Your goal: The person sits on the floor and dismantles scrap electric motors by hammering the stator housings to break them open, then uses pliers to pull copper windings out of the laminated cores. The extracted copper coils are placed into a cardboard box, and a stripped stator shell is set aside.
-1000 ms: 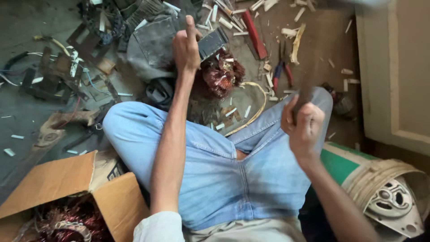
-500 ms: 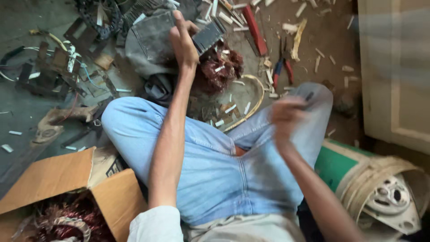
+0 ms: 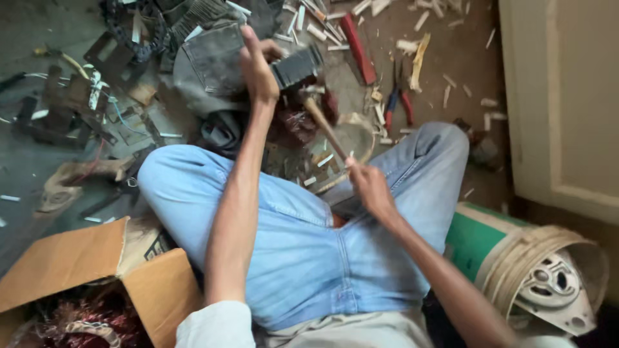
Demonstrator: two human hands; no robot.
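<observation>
The right hand (image 3: 369, 187) is clamped on a hammer (image 3: 308, 76) handle; its head rests above the copper winding (image 3: 296, 122). The left hand (image 3: 256, 64) grips a tool beside that head, over the winding.

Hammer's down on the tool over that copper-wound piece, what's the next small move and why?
Probably lift the hammer back for another blow. Its head sits at the top of the tool that the left hand steadies over the reddish copper-wound piece, and the windings look still in place. The right hand grips the wooden handle low, suited to another swing.
</observation>
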